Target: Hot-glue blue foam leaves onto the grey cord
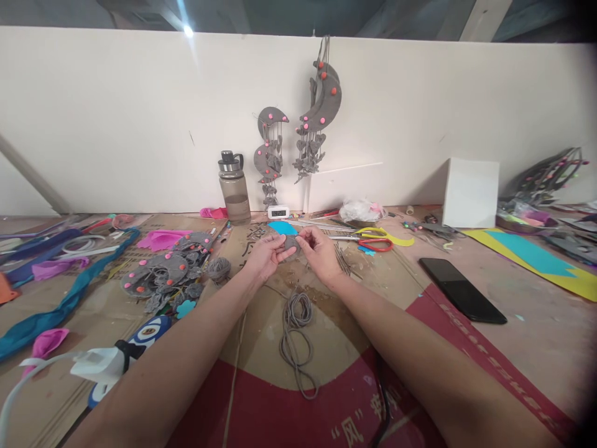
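Note:
Between my two hands, over the middle of the cardboard, is a small grey felt piece [291, 242]. My left hand [269, 254] pinches its left side between thumb and fingers. My right hand [318, 249] holds its right edge with the fingertips. Below the hands lies a loose coil of grey cord [297, 336]. A ball of grey yarn [218, 269] sits left of my left hand. Just behind the hands is a blue paper piece [282, 228]. Scissors with red and yellow handles [375, 241] lie to the right of my right hand.
Decorated grey felt crescents [163, 272] lie at left; others [326, 102] hang on the wall. A bottle [236, 193] and a small clock [278, 212] stand at the back. A black phone [459, 289] lies right. A white plug [100, 365] with cable is front left.

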Demonstrator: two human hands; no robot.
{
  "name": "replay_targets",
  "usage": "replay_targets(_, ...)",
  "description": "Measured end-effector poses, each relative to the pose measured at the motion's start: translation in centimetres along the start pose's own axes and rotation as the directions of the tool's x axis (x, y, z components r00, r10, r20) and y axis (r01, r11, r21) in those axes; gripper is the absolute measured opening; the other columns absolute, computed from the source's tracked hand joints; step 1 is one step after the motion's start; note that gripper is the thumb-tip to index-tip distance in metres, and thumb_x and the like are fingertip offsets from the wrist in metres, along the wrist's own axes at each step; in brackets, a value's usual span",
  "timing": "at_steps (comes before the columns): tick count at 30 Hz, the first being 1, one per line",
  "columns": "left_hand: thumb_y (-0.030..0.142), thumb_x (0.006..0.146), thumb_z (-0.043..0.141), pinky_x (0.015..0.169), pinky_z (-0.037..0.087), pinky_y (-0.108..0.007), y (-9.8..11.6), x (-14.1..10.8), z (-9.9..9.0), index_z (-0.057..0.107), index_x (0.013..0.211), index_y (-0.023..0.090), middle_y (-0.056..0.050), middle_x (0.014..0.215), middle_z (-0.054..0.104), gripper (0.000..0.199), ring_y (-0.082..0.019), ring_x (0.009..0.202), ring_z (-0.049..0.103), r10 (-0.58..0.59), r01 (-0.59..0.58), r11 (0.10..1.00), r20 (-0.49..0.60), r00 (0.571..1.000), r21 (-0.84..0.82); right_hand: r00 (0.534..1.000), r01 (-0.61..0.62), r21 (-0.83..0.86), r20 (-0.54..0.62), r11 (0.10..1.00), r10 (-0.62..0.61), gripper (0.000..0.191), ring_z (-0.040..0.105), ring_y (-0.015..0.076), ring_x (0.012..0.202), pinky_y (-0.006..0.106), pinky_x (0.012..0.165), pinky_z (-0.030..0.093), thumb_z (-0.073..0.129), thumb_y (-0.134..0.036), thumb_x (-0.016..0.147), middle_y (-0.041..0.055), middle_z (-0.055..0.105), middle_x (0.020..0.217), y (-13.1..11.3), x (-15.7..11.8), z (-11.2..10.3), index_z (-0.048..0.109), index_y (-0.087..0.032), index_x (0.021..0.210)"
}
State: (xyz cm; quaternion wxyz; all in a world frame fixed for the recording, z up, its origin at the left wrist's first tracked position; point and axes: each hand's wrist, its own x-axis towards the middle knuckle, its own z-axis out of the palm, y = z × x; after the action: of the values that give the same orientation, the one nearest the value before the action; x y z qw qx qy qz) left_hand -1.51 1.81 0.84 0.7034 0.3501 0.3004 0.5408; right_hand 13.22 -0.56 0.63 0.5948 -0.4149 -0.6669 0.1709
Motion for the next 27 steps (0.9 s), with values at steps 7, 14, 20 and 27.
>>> replay_targets(7, 0.009, 0.079, 0.063, 0.079, 0.059, -0.031, -0.12, -0.17, 0.20, 0.060, 0.070, 0.011, -0.005, 0.073, 0.069, 0.010, -0.011, 0.066, 0.066, -0.009, 0.009, 1.000, -0.011, 1.000, -0.009, 1.000, 0.012, -0.039, -0.017, 0.999, -0.013, 0.010, 0.048, 0.0126, 0.064, 0.026, 0.064, 0.040, 0.052, -0.028, 0.083, -0.0022, 0.053, 0.070, 0.16, -0.14, -0.04, 0.053, -0.021, 0.077)
replay_targets(14, 0.008, 0.080, 0.063, 0.078, 0.059, -0.029, 0.00, -0.14, 0.33, 0.061, 0.071, 0.011, -0.004, 0.073, 0.069, 0.009, -0.009, 0.065, 0.065, -0.002, 0.001, 1.000, -0.043, 0.999, -0.027, 0.999, 0.046, -0.092, -0.002, 0.995, -0.046, 0.011, 0.048, 0.0133, 0.067, 0.027, 0.067, 0.040, 0.052, -0.028, 0.084, -0.0010, 0.053, 0.073, 0.29, -0.27, 0.00, 0.052, -0.020, 0.077)
replay_targets(20, 0.007, 0.081, 0.061, 0.076, 0.059, -0.025, 0.40, 0.36, -0.07, 0.064, 0.073, 0.011, -0.003, 0.074, 0.068, 0.010, -0.008, 0.066, 0.064, 0.012, -0.019, 0.996, -0.071, 0.997, -0.092, 0.997, 0.029, 0.088, 0.071, 0.996, -0.035, 0.025, 0.052, 0.0139, 0.076, 0.029, 0.075, 0.045, 0.054, -0.030, 0.085, 0.0022, 0.057, 0.092, 0.60, -0.18, 0.15, 0.049, -0.021, 0.108)
replay_targets(27, 0.007, 0.082, 0.059, 0.072, 0.057, -0.021, 0.52, 0.69, -0.39, 0.065, 0.077, 0.010, -0.004, 0.077, 0.069, 0.008, -0.008, 0.067, 0.064, -0.036, 0.030, 0.995, -0.070, 0.997, -0.097, 0.991, 0.071, -0.017, 0.113, 0.997, -0.069, 0.022, 0.049, 0.0145, 0.073, 0.029, 0.072, 0.043, 0.055, -0.030, 0.085, 0.0027, 0.057, 0.091, 0.55, -0.04, 0.00, 0.056, -0.020, 0.105)
